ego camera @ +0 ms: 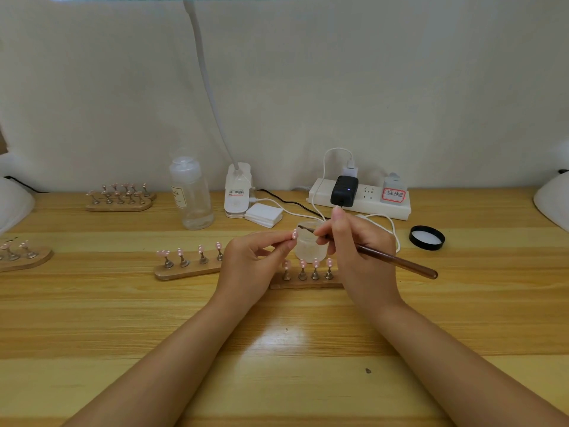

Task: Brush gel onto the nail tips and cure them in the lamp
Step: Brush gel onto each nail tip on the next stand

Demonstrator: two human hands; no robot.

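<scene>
Left hand [251, 257] is pinching one small pink nail tip with white dots [294, 234] between fingertips, holding it up just in front of the little frosted glass gel jar [308, 246]. Right hand [354, 245] is gripping a long brown wooden-handled gel brush [394, 260] pencil-style, bristle end pointing left at the held tip, seemingly touching or just beside it; can't tell exact contact. Jar is standing open, its round black lid [427, 237] lying well apart to the right on the light wooden table [277, 349].

Other pink tips are sitting on metal stems in two wooden holder strips: one [187, 268] left of the hands, one [308, 280] partly hidden under them. More holders at far left [21, 257] and at back left [120, 200].

A white dome at the right edge [552, 201] is probably the curing lamp; can't confirm.

Step judged: coating the held tip, curing not yet done.

Risks:
- pinch is tiny, so brush pressure could be flipping the tip out of the fingers
- wet gel smearing onto fingertips gripping the tip's edge
- right wrist hovering over the near strip could be knocking those tips or the open jar
- overloaded brush pooling gel at the tip's edges
</scene>
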